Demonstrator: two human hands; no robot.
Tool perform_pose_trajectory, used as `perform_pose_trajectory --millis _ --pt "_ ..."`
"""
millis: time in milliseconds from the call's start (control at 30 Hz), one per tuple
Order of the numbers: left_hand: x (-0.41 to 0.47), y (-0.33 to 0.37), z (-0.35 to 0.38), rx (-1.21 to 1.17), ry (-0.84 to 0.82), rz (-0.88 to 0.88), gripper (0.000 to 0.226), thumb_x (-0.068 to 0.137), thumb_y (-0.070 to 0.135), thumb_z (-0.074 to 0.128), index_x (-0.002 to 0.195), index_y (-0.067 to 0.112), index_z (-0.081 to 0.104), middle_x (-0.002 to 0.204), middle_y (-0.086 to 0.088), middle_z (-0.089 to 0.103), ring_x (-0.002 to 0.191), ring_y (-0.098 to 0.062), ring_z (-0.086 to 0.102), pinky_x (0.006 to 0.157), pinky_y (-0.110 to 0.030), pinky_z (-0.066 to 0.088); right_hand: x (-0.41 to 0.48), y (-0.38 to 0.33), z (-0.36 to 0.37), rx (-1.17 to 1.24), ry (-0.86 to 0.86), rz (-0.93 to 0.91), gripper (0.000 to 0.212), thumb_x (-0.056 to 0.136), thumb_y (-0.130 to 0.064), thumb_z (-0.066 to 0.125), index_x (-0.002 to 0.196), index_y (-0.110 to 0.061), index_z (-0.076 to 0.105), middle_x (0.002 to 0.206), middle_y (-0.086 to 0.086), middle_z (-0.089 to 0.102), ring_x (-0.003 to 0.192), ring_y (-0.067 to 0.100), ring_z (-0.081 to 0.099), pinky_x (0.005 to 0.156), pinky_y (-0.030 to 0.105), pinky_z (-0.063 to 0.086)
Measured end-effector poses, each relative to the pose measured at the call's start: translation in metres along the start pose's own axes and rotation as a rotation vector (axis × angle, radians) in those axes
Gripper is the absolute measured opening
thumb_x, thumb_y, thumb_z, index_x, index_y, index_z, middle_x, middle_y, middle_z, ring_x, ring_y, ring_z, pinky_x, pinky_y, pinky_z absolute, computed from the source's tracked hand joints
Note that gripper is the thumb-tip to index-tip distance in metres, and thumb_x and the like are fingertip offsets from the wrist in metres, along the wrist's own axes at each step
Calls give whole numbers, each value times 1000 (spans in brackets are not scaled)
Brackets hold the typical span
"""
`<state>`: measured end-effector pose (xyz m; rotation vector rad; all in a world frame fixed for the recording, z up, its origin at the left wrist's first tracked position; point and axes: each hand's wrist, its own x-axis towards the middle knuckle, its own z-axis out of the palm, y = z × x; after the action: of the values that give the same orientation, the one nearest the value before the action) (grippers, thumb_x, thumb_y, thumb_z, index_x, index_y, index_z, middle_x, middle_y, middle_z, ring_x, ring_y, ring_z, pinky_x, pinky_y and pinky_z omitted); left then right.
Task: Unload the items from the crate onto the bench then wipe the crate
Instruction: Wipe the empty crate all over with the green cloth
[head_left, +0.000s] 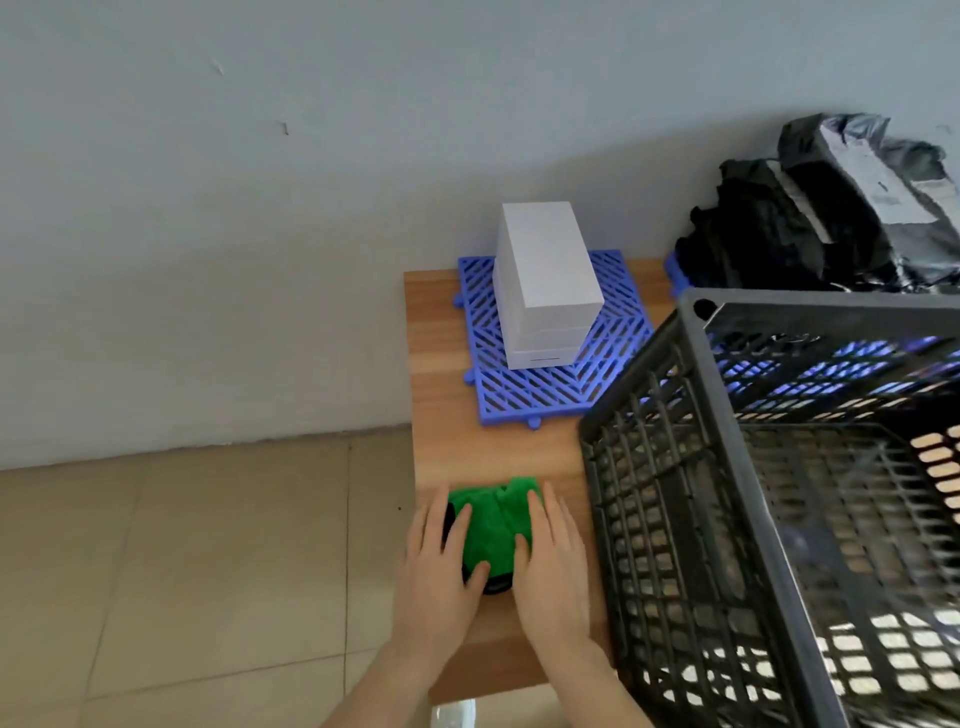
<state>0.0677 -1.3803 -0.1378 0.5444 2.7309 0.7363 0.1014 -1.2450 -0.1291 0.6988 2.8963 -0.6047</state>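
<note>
While left hand (440, 564), right hand (551, 569) press green cloth (493, 522) — parcel label (897, 200) blurred.

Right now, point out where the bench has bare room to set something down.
The bench is bare between the blue mat and the green cloth, left of the crate; a thin strip runs left of the mat. Crowded: white boxes sit on the mat, the crate takes the right.

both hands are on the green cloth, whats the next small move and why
Probably close the right hand on the green cloth and lift it toward the crate. It and the left hand lie flat on the cloth, the crate looks empty, and the white boxes and dark bags sit outside it, so wiping seems left.
</note>
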Motion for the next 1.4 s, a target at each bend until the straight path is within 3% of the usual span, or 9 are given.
perform_pose_trajectory --millis 67,167,300,433,567,700,900,1100,1400 --pt "2 0 -1 116 7 119 76 72 34 82 140 15 54 156 -4 37 143 -27 36 112 -47 38 -2 -1 1 -26 52 -81 59 88 -15 63 143 -13 43 151 4 36 140 20 34 113 38 33" --pt "7 -4 0 268 -8 196 80 67 42 85 137 16 58 149 -1 48 138 -24 45 113 -47 25 -2 0 3 -126 -20 -171 65 81 -22 71 141 -15 47 148 2 42 136 19 40 108 42 34" --pt "7 -15 3 361 -37 172 80 67 53 82 136 19 59 147 -1 50 135 -24 47 113 -49 10 3 13 16 -214 -197 -82 63 101 -41 24 152 -24 -9 157 -9 -18 146 11 -12 117 41 -5" --pt "11 -18 5 400 -47 192 78 67 57 80 133 21 62 145 0 53 132 -26 52 112 -48 8 4 10 16 -210 -223 -48 64 102 -43 20 149 -24 -18 156 -10 -22 145 10 -17 116 42 -10" --pt "14 -13 -3 387 -93 182 78 61 54 86 128 20 66 141 -2 57 130 -29 53 117 -50 17 5 4 5 -167 -204 -57 60 102 -40 22 153 -23 -5 160 -7 -13 146 12 -14 116 40 -9" --pt "15 -8 -24 149 -52 75 60 96 44 54 150 25 37 161 6 22 152 -19 11 122 -41 10 -2 -10 -26 -73 -113 -99 55 103 -38 24 153 -22 9 161 -6 -1 147 12 -8 118 35 -6" --pt "3 16 -84 -105 173 -21 40 95 25 61 134 17 55 134 -1 57 128 -22 50 106 -34 39 -32 -51 -92 175 -6 -269 51 102 -34 33 151 -23 21 160 -11 2 146 8 3 119 26 3" --pt "-26 70 -131 -266 342 2 34 94 14 61 127 18 55 122 5 61 114 -20 58 95 -36 43 -88 -71 -175 381 117 -564 48 99 -26 41 146 -25 32 159 -12 11 144 4 9 110 10 4" --pt "-82 193 -142 -353 438 111 27 98 32 53 125 37 51 113 18 62 104 -11 59 90 -29 40 -156 31 -286 552 296 -557 47 100 -38 43 145 -34 32 153 -24 20 139 -7 19 114 22 26"
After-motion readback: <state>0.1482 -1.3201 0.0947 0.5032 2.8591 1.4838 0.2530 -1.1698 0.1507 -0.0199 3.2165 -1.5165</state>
